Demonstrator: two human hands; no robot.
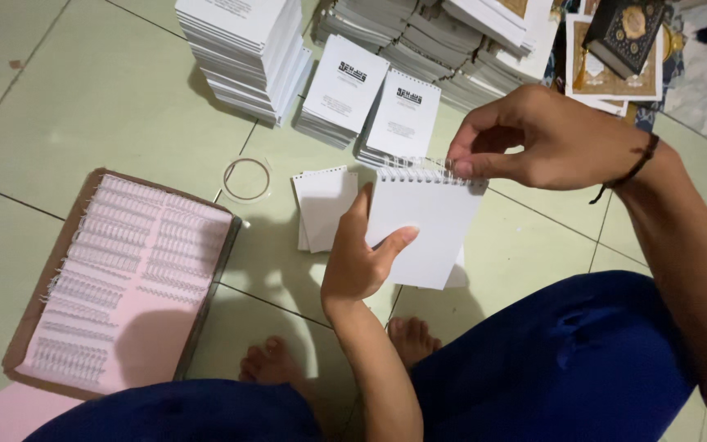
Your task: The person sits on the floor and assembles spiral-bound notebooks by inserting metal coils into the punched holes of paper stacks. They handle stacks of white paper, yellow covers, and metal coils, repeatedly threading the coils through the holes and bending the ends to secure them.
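1. My left hand [359, 260] clamps the notepad's [427, 233] left edge, thumb on front, fingers behind, holding it upright above the floor [108, 106], over my knees.
2. My right hand [533, 135] pinches together on the wire coil [423, 170] along the pad's top edge.
3. I judge the pad light and slightly bendy; the thin coil looks easy to deform, so I grip the paper edge, not the wire.
4. On the floor left lies a tray [206, 282] of spare coils.
5. Beyond the pad lie loose sheets [321, 205] and a ring [246, 179].
6. Farthest stand stacks [243, 49] of white pads.
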